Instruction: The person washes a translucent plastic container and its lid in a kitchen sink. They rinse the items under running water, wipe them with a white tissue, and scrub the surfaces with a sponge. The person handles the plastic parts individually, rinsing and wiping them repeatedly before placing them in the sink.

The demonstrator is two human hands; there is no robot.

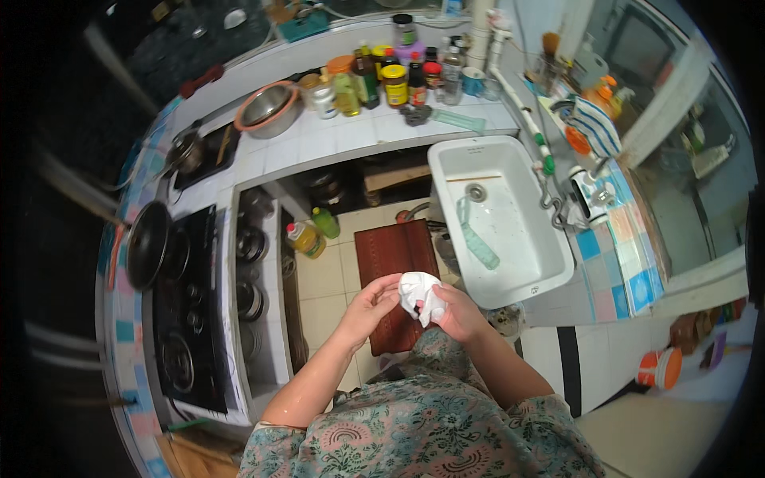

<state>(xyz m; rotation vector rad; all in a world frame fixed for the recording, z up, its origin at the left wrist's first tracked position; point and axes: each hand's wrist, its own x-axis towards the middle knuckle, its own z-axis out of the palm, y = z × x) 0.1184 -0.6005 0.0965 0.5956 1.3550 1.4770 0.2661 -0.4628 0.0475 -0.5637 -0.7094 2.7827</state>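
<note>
Between my two hands, in front of my body, is a crumpled white cloth (416, 285). My right hand (460, 314) grips its right side, with a bit of fingertip showing through the folds. On the other side my left hand (370, 309) is curled, its fingertips against the cloth's left edge. A small dark and pinkish spot shows in the middle of the folds; whether anything is wrapped inside I cannot tell. Below the hands lies a dark red wooden board (394, 247). Up and to the right is a white sink (518, 199), holding a pale green strip-like thing (478, 241).
A black gas stove (191, 311) with a pan (149, 245) is at left. Bottles and jars (394, 86) line the back counter beside nested bowls (267, 107). Two bottles (307, 239) stand on the floor. A tap fixture (588, 193) is right of the sink.
</note>
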